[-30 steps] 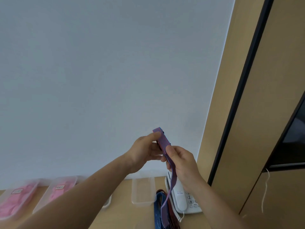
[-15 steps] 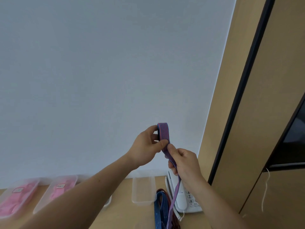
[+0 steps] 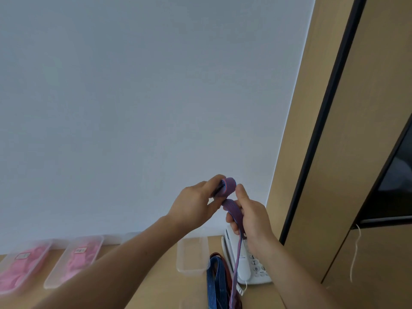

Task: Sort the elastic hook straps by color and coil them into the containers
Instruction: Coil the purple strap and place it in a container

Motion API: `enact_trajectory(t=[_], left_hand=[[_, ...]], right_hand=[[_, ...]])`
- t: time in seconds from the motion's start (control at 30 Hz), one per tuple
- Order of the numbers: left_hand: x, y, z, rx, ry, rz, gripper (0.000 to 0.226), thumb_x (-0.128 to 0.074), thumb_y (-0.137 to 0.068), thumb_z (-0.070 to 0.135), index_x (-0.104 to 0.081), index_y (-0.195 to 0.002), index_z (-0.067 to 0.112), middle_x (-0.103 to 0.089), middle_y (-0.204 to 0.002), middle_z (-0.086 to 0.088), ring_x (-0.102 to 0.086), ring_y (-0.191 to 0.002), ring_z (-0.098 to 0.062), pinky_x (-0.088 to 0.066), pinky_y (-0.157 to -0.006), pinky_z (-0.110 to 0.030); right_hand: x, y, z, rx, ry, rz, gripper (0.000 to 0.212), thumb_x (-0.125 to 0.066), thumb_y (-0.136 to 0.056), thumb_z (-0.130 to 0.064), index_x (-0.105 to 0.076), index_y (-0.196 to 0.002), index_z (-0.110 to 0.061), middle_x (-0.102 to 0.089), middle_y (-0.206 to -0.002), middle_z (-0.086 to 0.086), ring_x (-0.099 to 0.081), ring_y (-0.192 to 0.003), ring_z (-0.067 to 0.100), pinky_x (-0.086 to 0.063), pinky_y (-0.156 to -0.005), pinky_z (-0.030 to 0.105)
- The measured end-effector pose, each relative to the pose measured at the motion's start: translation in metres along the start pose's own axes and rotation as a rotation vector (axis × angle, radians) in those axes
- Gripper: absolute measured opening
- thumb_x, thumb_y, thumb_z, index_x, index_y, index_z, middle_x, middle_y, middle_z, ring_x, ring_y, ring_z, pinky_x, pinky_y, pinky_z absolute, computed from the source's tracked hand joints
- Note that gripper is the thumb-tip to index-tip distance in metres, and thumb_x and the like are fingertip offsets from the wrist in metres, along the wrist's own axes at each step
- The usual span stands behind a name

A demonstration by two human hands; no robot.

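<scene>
Lower middle of frame: purple strap (image 3: 231, 211), small coil on top, tail hanging past the bottom edge
Left hand (image 3: 194, 206): pinches the coil
Right hand (image 3: 252, 219): fingers curled round the strap just below the coil
Bottom, right of centre: blue straps (image 3: 215, 279) between clear tub (image 3: 191, 253) and phone (image 3: 249, 275)

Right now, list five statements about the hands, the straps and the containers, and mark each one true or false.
1. The left hand and the right hand both grip the purple strap. True.
2. The left hand pinches the strap's coiled end, and the rest hangs down through the right hand. True.
3. The clear container beside the telephone holds pink things. False: it looks empty. The pink contents sit in the pink-filled containers further left.
4. The blue straps are coiled in a container. False: they lie loose on the table, beside the telephone.
5. The telephone sits left of every container. False: it is to their right.
</scene>
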State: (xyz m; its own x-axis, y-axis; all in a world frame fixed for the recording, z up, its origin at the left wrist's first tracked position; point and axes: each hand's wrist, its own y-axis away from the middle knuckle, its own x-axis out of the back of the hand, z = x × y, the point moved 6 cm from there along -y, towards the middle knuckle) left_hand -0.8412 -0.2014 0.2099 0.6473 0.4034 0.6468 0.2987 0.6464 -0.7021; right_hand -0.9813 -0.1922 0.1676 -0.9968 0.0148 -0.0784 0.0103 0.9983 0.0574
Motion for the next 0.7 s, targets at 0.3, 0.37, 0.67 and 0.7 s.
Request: enact_trajectory(t=[0.3,0.37,0.67,0.7], left_hand=[[0.002,0.012,0.003,-0.421,-0.338,0.097,0.061,-0.066,-0.079,-0.005,-0.044,-0.133,0.014,-0.069,-0.106,-0.009,-0.065,-0.074,-0.029,-0.055,-0.062,-0.035],[0.004,0.013,0.003,-0.477,-0.369,0.129,0.057,-0.06,-0.082,-0.005,-0.046,-0.135,0.014,-0.068,-0.109,-0.01,-0.065,-0.077,-0.028,-0.054,-0.065,-0.034],[-0.011,0.013,-0.03,0.651,0.945,-0.115,0.042,-0.058,-0.089,0.021,-0.055,-0.131,0.019,-0.067,-0.122,-0.015,-0.069,-0.098,-0.019,-0.055,-0.086,-0.033],[-0.016,0.013,-0.026,0.782,1.117,-0.178,0.042,-0.058,-0.089,0.032,-0.06,-0.123,0.008,-0.067,-0.118,-0.022,-0.07,-0.091,-0.026,-0.056,-0.084,-0.039]], right_hand=[[-0.006,0.004,-0.001,0.027,-0.009,-0.051,0.048,-0.06,-0.088,-0.054,-0.07,-0.063,-0.014,-0.059,-0.056,0.009,-0.042,-0.044,0.019,-0.036,-0.044,0.025],[-0.008,0.005,0.002,-0.001,-0.043,-0.079,0.044,-0.063,-0.086,-0.052,-0.071,-0.063,-0.016,-0.057,-0.057,0.009,-0.042,-0.044,0.019,-0.035,-0.045,0.026],[-0.005,0.001,-0.005,0.066,-0.121,-0.062,0.024,-0.07,-0.084,-0.025,-0.064,-0.07,-0.007,-0.062,-0.058,0.011,-0.043,-0.043,0.016,-0.032,-0.042,0.024],[-0.006,0.003,-0.005,0.091,-0.114,-0.068,0.025,-0.072,-0.084,-0.025,-0.064,-0.069,-0.007,-0.063,-0.06,0.012,-0.044,-0.043,0.016,-0.033,-0.043,0.023]])
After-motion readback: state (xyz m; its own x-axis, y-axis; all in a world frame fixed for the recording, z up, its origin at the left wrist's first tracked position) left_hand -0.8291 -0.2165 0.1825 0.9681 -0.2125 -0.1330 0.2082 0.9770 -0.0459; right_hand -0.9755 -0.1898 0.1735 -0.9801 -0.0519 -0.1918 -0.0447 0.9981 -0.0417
